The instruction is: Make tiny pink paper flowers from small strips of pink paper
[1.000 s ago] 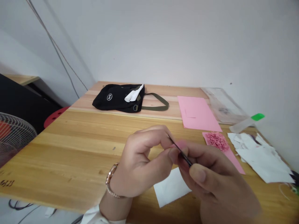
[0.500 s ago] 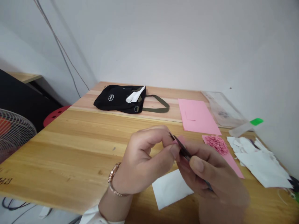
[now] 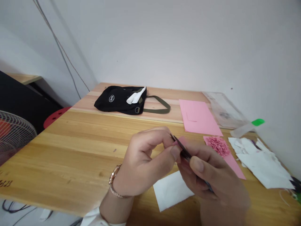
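My left hand (image 3: pixel 145 160), with a rose-gold watch at the wrist, is closed in a pinch on a small pink paper piece (image 3: pixel 182 140) above the wooden table (image 3: pixel 77 144). My right hand (image 3: pixel 211 179) is closed around thin black tweezers (image 3: pixel 181 146), whose tips meet the pink piece at my left fingertips. A white paper slip (image 3: pixel 170 190) lies on the table just under both hands.
A black bag (image 3: pixel 118 99) with an olive strap lies at the back. A pink sheet (image 3: pixel 198 116) and a pink strip bearing a pile of small pink curls (image 3: pixel 218 145) lie to the right, beside white paper scraps (image 3: pixel 262 161) and a green-capped tube (image 3: pixel 246 127). A fan (image 3: pixel 13 133) stands left.
Both hands have shifted slightly right and the tweezers' tip has lifted a little. Since half a second ago the hands have hardly moved.
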`<state>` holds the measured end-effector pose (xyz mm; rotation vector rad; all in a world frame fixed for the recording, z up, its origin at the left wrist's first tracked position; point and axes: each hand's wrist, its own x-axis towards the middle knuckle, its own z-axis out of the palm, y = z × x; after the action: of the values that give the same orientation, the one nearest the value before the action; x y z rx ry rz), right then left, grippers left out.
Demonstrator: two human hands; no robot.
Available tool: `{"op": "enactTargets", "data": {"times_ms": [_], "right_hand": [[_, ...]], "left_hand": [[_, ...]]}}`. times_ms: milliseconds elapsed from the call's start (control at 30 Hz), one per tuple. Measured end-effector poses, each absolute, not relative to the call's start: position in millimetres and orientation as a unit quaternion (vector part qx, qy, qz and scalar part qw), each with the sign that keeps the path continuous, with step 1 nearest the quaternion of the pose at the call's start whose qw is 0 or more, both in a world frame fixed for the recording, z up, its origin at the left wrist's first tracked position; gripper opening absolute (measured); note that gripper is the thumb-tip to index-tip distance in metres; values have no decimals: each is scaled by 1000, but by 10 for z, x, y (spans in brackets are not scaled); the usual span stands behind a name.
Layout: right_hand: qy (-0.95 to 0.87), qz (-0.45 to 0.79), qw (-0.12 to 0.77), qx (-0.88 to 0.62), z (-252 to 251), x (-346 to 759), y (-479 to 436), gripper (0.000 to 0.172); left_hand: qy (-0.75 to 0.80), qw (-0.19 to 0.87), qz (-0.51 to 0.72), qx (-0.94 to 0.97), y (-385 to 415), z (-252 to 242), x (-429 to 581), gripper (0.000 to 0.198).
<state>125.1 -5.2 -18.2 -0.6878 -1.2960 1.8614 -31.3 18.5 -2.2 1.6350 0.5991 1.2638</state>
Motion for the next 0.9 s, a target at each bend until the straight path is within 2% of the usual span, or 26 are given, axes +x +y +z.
{"op": "enactTargets", "data": {"times_ms": [467, 900], "right_hand": [[-506, 718, 381, -286, -169, 1244, -55, 29], [-486, 739, 381, -269, -138, 1220, -40, 27]], "left_hand": [[250, 455, 529, 672, 176, -24, -300, 17], [272, 387, 573, 669, 170, -41, -290, 13]]}}
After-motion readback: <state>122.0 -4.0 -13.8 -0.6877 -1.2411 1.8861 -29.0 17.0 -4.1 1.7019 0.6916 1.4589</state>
